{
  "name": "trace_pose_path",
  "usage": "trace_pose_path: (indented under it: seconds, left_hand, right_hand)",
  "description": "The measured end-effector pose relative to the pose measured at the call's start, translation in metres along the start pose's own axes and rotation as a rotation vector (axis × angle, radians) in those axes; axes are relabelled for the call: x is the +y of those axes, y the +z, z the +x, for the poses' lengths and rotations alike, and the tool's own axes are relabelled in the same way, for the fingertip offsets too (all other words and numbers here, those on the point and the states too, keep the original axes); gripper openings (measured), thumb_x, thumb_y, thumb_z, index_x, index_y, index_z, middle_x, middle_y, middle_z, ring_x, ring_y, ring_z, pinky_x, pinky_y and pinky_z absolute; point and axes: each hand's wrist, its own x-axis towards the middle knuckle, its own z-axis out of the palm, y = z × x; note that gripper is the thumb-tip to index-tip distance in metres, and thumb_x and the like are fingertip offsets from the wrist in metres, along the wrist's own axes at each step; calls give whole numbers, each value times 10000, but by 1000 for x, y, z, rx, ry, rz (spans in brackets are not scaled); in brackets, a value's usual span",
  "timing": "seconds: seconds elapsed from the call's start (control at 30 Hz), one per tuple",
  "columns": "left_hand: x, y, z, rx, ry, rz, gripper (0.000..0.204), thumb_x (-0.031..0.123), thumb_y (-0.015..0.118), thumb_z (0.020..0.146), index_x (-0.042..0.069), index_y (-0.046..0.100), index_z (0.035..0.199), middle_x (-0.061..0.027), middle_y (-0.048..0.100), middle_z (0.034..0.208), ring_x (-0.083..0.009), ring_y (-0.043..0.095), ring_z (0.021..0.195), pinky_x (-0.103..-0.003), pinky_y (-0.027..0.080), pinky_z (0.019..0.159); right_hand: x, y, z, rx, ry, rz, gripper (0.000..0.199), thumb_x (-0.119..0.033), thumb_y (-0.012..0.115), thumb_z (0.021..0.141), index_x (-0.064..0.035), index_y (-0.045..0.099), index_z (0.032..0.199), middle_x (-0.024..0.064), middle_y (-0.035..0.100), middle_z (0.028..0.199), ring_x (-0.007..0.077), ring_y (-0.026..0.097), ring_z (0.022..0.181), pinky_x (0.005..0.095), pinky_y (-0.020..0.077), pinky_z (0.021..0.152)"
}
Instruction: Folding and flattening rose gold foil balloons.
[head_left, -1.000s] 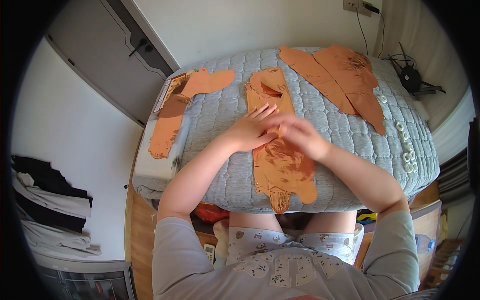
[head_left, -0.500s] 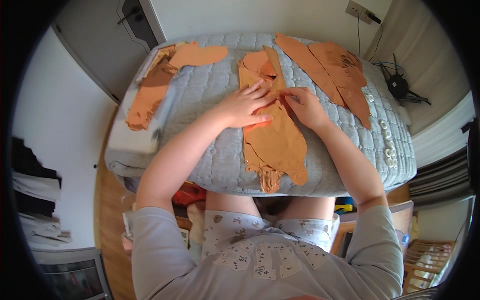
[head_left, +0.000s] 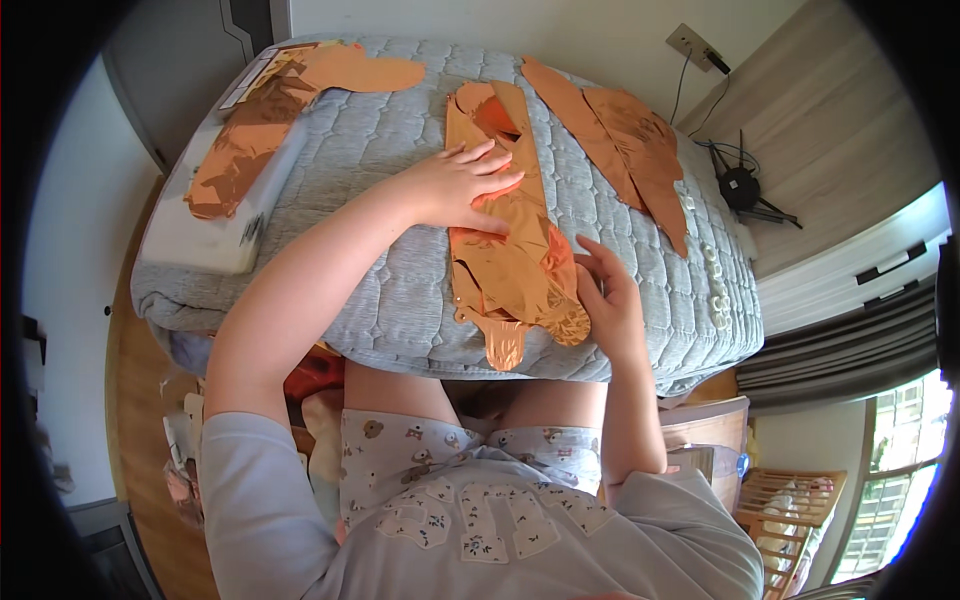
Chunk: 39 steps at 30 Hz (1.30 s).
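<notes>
On the bed (head_left: 370, 135), the copper foil piece (head_left: 515, 270) is now steadied by the spread left hand (head_left: 455, 190) alone; the half-curled right hand (head_left: 612, 305) has been shifted to its near right edge, grip unclear.

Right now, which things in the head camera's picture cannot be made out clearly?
Head view: the middle orange foil piece, partly hidden under the left hand.
Head view: the right hand; its curled shape hides whether it grips that piece.
Head view: the white pieces, too small to identify.
Head view: the grey door, cut off by the top edge.
</notes>
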Motion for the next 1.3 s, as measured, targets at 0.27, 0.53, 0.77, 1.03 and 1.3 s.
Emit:
trace_pose_path:
  seconds: [0.27,0.53,0.77,1.03,1.3]
  left_hand:
    - [0,-2,2,9,6,-32,983,832,527,851,244,333,1615,-105,258,1693,-322,152,1583,-497,202,1270]
    - [-6,9,3,46,21,5,873,749,521,921,239,349,1609,-102,283,1684,-315,162,1582,-507,227,1261]
    - [-12,10,4,30,-3,-151,872,786,400,947,229,338,1615,-102,272,1689,-304,167,1582,-492,186,1273]
    - [-5,5,2,16,13,-24,868,776,389,960,228,304,1627,-103,257,1694,-301,164,1583,-472,172,1278]
    - [1,-2,1,-14,-16,28,859,767,403,962,236,298,1630,-81,263,1695,-293,179,1580,-454,180,1278]
  right_hand:
    - [-15,34,-3,0,-120,201,364,-109,465,1082,39,567,1398,166,619,1387,227,602,1250,362,448,1092]
    - [-27,32,0,-159,-505,-414,305,-91,602,959,-9,718,1230,195,634,1368,397,544,1310,464,411,1124]
    - [-27,32,-4,-175,-505,-489,352,-136,579,986,-22,680,1303,175,617,1409,398,511,1344,475,391,1139]
    - [-26,24,5,-158,-402,-225,321,-79,582,985,-10,673,1285,168,650,1332,374,576,1261,418,445,1076]
    - [-28,17,31,-61,-289,-260,254,-61,747,854,-27,749,1105,129,732,1065,280,651,1111,368,525,945]
